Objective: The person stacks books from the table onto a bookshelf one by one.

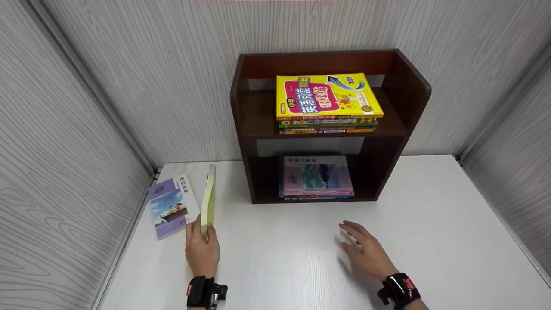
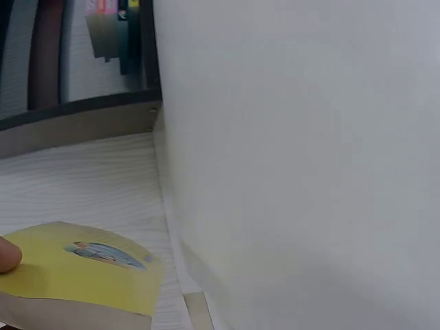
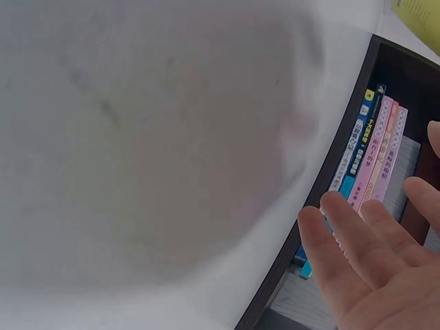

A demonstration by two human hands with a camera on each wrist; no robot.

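My left hand (image 1: 203, 252) grips a yellow-covered book (image 1: 209, 200) by its near end, holding it on edge with the pages showing. In the left wrist view a thumb (image 2: 8, 256) presses on the yellow cover (image 2: 89, 271), which has a small picture on it. Just left of that hand, a white and purple book (image 1: 174, 206) with a boat picture lies flat on the table. Over the table in front of the shelf, my right hand (image 1: 366, 254) holds nothing, its fingers spread and slightly bent. The right wrist view shows its fingers (image 3: 364, 240) overlapping the lower shelf's books.
A dark brown two-level bookshelf (image 1: 329, 137) stands against the back wall. Its upper level carries a stack of books (image 1: 329, 97) with a yellow one on top; the lower level has another stack (image 1: 317, 176). Wood-grain panels (image 1: 64, 172) enclose the white table (image 1: 280, 254).
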